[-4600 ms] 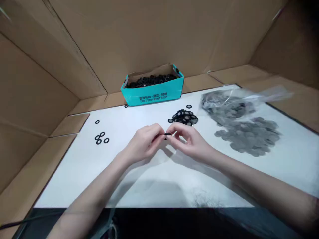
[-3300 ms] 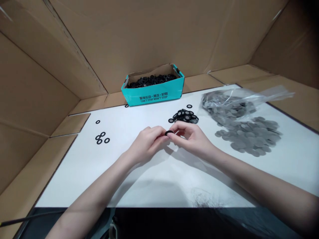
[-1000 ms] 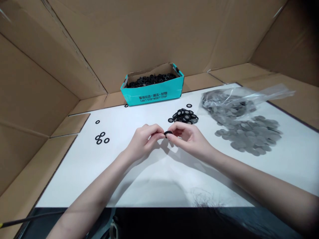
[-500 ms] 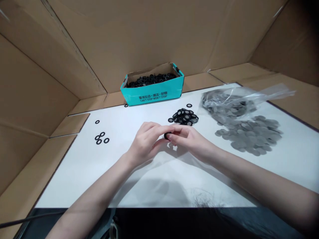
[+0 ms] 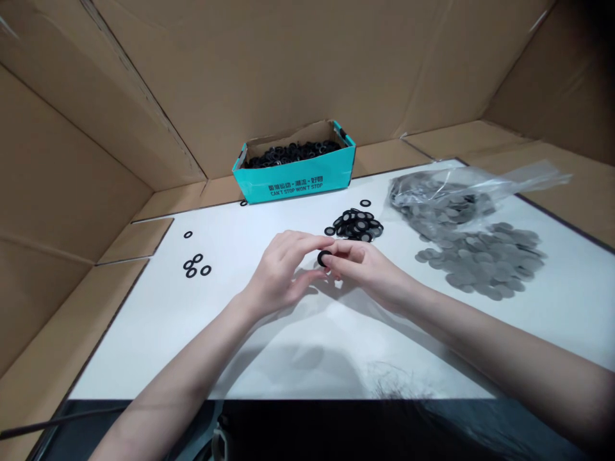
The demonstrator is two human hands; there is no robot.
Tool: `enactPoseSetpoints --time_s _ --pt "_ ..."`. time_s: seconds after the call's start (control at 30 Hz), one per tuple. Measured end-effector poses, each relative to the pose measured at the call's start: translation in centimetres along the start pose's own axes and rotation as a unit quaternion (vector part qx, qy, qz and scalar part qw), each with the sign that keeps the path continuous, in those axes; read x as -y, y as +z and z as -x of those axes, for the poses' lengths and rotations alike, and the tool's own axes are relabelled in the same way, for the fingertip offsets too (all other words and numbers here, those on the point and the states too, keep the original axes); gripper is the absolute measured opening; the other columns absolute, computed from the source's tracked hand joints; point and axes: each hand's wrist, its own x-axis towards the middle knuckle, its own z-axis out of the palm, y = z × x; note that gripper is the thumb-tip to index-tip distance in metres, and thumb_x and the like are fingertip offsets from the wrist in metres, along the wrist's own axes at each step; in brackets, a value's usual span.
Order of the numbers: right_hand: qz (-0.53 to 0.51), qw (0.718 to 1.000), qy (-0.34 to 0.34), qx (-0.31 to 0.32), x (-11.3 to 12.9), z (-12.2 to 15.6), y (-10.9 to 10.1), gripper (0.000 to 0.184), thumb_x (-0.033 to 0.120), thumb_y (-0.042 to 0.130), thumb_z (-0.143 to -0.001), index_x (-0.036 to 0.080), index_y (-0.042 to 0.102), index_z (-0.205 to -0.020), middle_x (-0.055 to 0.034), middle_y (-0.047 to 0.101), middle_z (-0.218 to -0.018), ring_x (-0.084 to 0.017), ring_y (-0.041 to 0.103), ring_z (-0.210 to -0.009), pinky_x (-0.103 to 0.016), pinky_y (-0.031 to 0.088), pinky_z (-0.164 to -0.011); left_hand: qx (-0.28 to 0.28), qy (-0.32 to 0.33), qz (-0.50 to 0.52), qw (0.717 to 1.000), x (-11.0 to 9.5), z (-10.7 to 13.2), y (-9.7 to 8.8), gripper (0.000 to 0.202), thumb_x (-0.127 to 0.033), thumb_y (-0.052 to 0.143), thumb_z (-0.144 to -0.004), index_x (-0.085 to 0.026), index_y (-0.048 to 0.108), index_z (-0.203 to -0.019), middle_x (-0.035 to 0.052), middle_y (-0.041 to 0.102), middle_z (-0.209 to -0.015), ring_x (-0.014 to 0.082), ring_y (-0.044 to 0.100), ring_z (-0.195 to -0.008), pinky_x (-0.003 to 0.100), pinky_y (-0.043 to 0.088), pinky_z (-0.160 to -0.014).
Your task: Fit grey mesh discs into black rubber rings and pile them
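A small black ring [image 5: 320, 258] is pinched between the thumb and fingers of my right hand [image 5: 358, 261]. The thumb covers part of its middle, so I cannot tell whether a grey disc sits inside. Around the ring's left side, my left hand [image 5: 283, 269] is open, its index finger above and its thumb below, apart from the ring. The left fingertips come close to the right fingers. Just beyond the hands lies a heap of black rings with grey discs in their centres [image 5: 358, 224].
Loose grey discs [image 5: 494, 262] spread at the right, with a clear plastic bag of discs [image 5: 442, 198] behind them. A turquoise box [image 5: 298, 182] full of black rings stands at the back. Several black rings [image 5: 191, 273] lie at the left. Cardboard walls [image 5: 307, 64] enclose the white table.
My left thumb and index finger have spread apart from the ring. The ring, in my right hand, now shows more of its face. The piles have not changed.
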Motion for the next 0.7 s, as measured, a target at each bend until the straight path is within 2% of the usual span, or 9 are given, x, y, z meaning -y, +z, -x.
enactPoseSetpoints --time_s 0.17,0.4,0.7 --pt "0.006 1.0 0.0 -0.001 -0.07 -0.02 0.01 0.037 0.052 0.074 -0.07 0.018 0.062 -0.077 0.0028 0.054 -0.061 -0.011 0.048 -0.058 -0.025 0.035 -0.052 -0.021 0.006 -0.022 1.0 -0.1 -0.03 0.28 0.031 -0.023 0.062 -0.093 -0.022 0.052 -0.123 0.0052 0.072 -0.1 0.0178 0.066 -0.089 0.032 0.05 -0.078" --pt "0.022 1.0 -0.017 0.0 -0.03 -0.13 -0.21 0.036 0.051 0.072 -0.073 0.017 0.064 -0.083 0.0024 0.054 -0.065 -0.011 0.05 -0.06 -0.025 0.038 -0.053 0.013 0.002 -0.023 1.0 -0.27 0.02 0.02 0.028 -0.016 0.054 -0.096 -0.022 0.052 -0.122 0.0058 0.073 -0.109 0.0174 0.068 -0.096 0.033 0.048 -0.084" --pt "0.025 0.999 -0.022 0.001 -0.44 -0.31 -0.26 0.033 0.048 0.074 -0.073 0.017 0.065 -0.082 -0.0006 0.06 -0.073 -0.011 0.051 -0.061 -0.025 0.041 -0.055 0.059 0.005 -0.026 0.998 0.08 0.02 -0.1 0.033 -0.008 0.045 -0.095 -0.023 0.053 -0.123 0.0047 0.073 -0.107 0.0162 0.066 -0.093 0.032 0.045 -0.085"
